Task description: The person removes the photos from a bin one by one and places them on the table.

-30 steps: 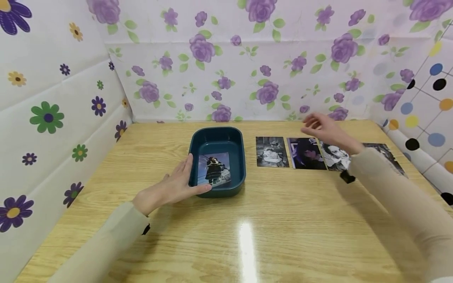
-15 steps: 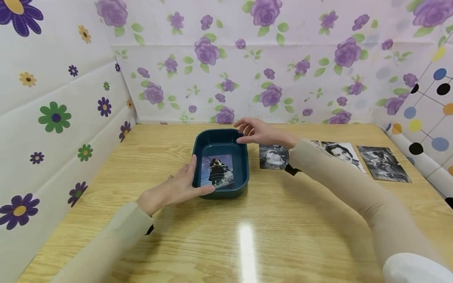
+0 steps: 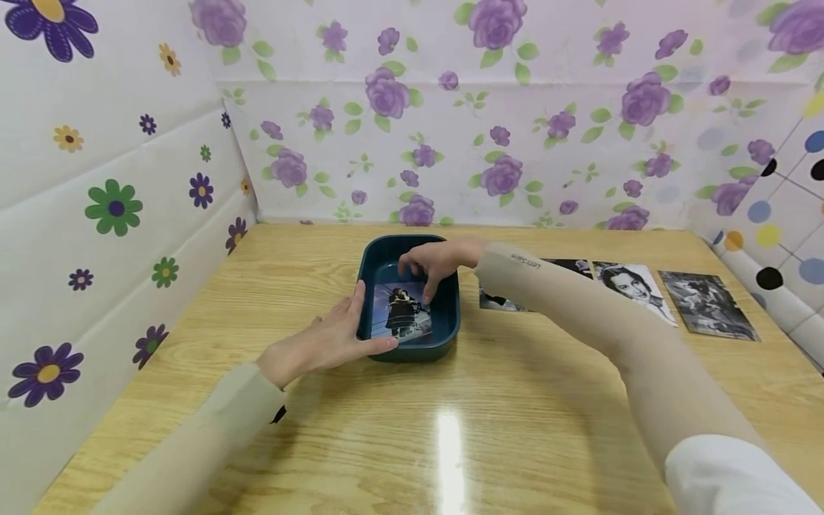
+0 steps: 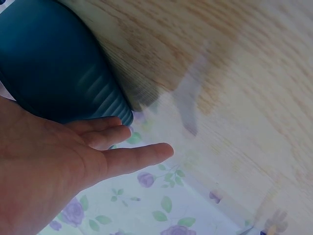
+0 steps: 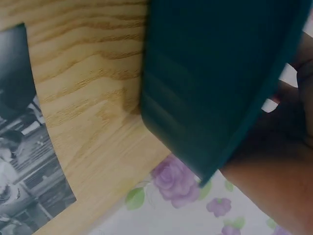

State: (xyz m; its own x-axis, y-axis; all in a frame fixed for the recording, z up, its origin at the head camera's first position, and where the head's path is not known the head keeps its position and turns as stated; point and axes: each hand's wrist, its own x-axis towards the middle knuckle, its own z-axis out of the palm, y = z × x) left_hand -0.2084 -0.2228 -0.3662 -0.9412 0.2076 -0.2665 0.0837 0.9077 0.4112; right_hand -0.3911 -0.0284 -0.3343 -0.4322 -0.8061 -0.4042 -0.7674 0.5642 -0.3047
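Note:
A dark teal tub (image 3: pixel 413 352) stands on the wooden table, with a colour photo print (image 3: pixel 394 315) of a dark-coated figure lying flat on its floor. My left hand (image 3: pixel 325 337) rests along the tub's near left corner, its fingers straight against the wall and the thumb over the front rim. In the left wrist view the ribbed end of the tub shows beyond those fingers. My right hand (image 3: pixel 439 260) reaches over the right rim into the tub. Its fingers are loosely bent above the print, and the thumb hangs at the print's right edge. Nothing is held in it.
Right of the tub lies a row of prints: one black-and-white print (image 5: pixel 29 161) partly under my right sleeve, a dark print (image 3: pixel 569 266), a portrait print (image 3: pixel 634 286) and a grey print (image 3: pixel 709 304). Flower-patterned sheets (image 3: pixel 450 143) wall the table's back and sides.
My right hand has moved left from above the row of prints, across the tub's right rim and down inside. The left hand stays at the tub, and the view has shifted slightly.

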